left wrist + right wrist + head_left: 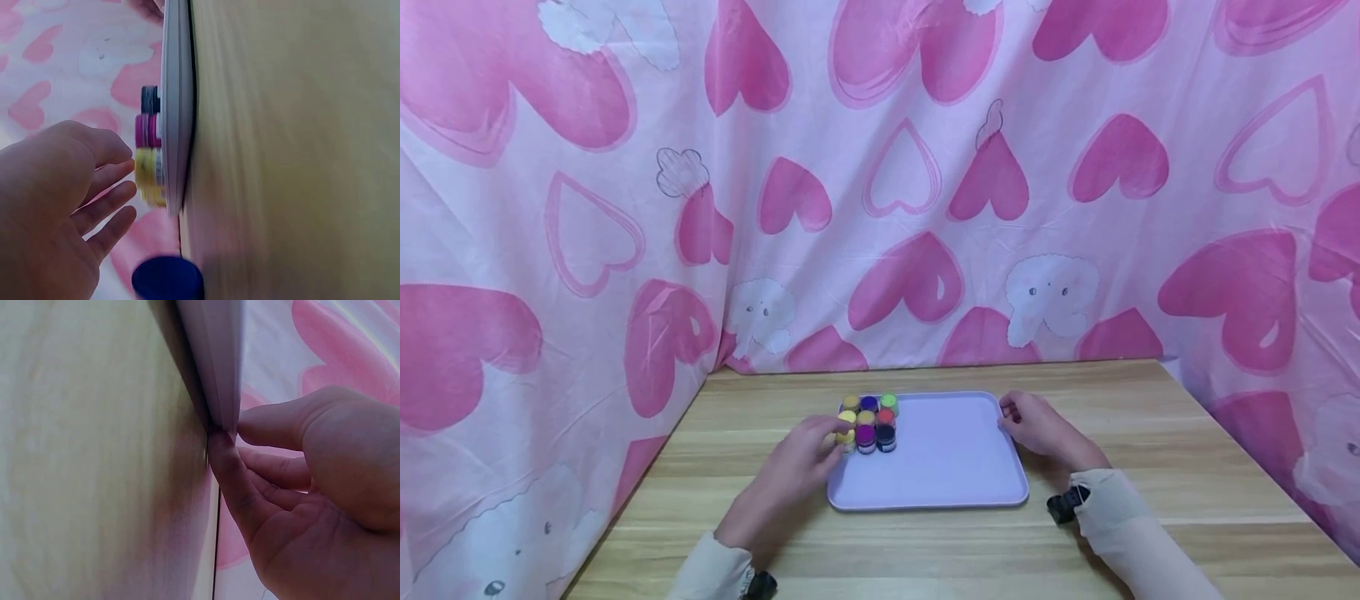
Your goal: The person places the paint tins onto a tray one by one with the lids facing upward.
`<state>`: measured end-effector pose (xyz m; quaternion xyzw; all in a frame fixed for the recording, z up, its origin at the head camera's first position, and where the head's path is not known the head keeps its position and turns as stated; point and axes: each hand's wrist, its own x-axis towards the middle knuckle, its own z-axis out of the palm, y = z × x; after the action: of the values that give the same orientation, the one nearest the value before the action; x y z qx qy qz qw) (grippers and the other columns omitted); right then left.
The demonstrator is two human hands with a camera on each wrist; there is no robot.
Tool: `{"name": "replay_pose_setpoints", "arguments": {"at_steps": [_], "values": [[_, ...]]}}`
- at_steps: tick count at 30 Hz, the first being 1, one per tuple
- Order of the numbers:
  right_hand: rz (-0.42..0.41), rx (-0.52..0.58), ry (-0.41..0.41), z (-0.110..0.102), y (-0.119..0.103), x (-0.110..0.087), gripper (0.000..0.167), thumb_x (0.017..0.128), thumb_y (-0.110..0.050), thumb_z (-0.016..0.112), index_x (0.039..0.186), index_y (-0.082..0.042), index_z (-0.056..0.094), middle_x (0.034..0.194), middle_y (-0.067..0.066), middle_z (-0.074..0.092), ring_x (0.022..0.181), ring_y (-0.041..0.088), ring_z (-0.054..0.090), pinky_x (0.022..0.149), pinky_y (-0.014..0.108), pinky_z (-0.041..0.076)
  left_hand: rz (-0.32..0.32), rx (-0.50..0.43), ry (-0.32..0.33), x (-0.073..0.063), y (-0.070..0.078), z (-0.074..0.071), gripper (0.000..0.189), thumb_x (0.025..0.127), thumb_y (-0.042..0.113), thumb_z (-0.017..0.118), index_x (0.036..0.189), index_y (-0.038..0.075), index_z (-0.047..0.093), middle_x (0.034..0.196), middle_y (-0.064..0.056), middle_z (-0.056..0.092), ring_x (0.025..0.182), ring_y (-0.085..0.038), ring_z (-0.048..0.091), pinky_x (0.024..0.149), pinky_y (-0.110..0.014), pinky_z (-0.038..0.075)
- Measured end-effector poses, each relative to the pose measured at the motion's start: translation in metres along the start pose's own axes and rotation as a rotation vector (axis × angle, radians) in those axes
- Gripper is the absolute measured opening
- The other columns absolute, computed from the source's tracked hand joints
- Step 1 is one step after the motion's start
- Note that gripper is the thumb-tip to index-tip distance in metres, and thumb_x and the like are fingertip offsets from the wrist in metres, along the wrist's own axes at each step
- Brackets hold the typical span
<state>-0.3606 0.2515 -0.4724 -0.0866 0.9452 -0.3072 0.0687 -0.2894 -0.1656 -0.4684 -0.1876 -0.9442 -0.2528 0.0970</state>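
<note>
Small lidded jars stand close together in the left part of a pale lilac tray (pixel 955 450). The front row has a yellow jar (pixel 149 167), a purple jar (pixel 866 438) and a black jar (pixel 886 437); behind them are a red-lidded jar (pixel 887 417), a green-lidded jar (pixel 889 402) and several others. My left hand (pixel 801 458) is at the left side of the group, fingers loosely bent, tips by the yellow jar; whether they touch it is unclear. My right hand (pixel 1037 425) pinches the tray's right rim between thumb and fingers (pixel 228 465).
The tray lies on a wood-grain table (pixel 925 554). A pink heart-patterned cloth (pixel 902 192) hangs behind the table and along both sides. In the left wrist view a blurred dark blue round thing (pixel 167 278) appears low, beside the table surface.
</note>
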Motion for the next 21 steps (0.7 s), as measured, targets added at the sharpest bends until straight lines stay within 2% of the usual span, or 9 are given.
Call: {"name": "replay_pose_setpoints", "arguments": {"at_steps": [6,11,18,21], "values": [[-0.002,0.007,0.002,-0.001,-0.003,0.0,0.039,0.106,-0.012,0.068,0.141,0.004,0.06,0.121,0.016,0.071,0.104,0.024,0.067,0.099,0.047,0.064,0.004,-0.025,0.035,-0.017,-0.017,-0.016,0.032,0.098,0.016,0.08,0.13,0.018,0.075,0.131,0.005,0.074,0.134,-0.017,0.066,0.117,-0.043,0.054],[-0.005,0.005,0.003,-0.001,-0.002,0.0,0.037,0.107,-0.011,0.067,0.14,0.004,0.06,0.12,0.016,0.071,0.103,0.025,0.067,0.098,0.047,0.064,-0.011,0.011,0.047,-0.026,-0.03,-0.022,0.035,0.095,0.015,0.081,0.129,0.021,0.075,0.131,0.007,0.074,0.135,-0.019,0.065,0.116,-0.046,0.055],[-0.007,0.015,0.003,0.0,0.0,0.0,0.036,0.107,-0.01,0.066,0.139,0.005,0.06,0.117,0.015,0.07,0.1,0.024,0.065,0.096,0.045,0.064,-0.056,0.049,0.008,-0.03,-0.039,-0.027,0.04,0.088,0.017,0.082,0.127,0.024,0.075,0.131,0.006,0.074,0.133,-0.022,0.066,0.113,-0.049,0.056],[-0.013,0.018,0.001,0.0,0.0,0.0,0.036,0.107,-0.01,0.066,0.139,0.005,0.06,0.117,0.016,0.07,0.1,0.024,0.065,0.096,0.045,0.064,-0.101,0.056,-0.016,-0.031,-0.042,-0.028,0.039,0.087,0.02,0.082,0.126,0.024,0.076,0.129,0.006,0.074,0.124,-0.02,0.069,0.107,-0.048,0.059]]}}
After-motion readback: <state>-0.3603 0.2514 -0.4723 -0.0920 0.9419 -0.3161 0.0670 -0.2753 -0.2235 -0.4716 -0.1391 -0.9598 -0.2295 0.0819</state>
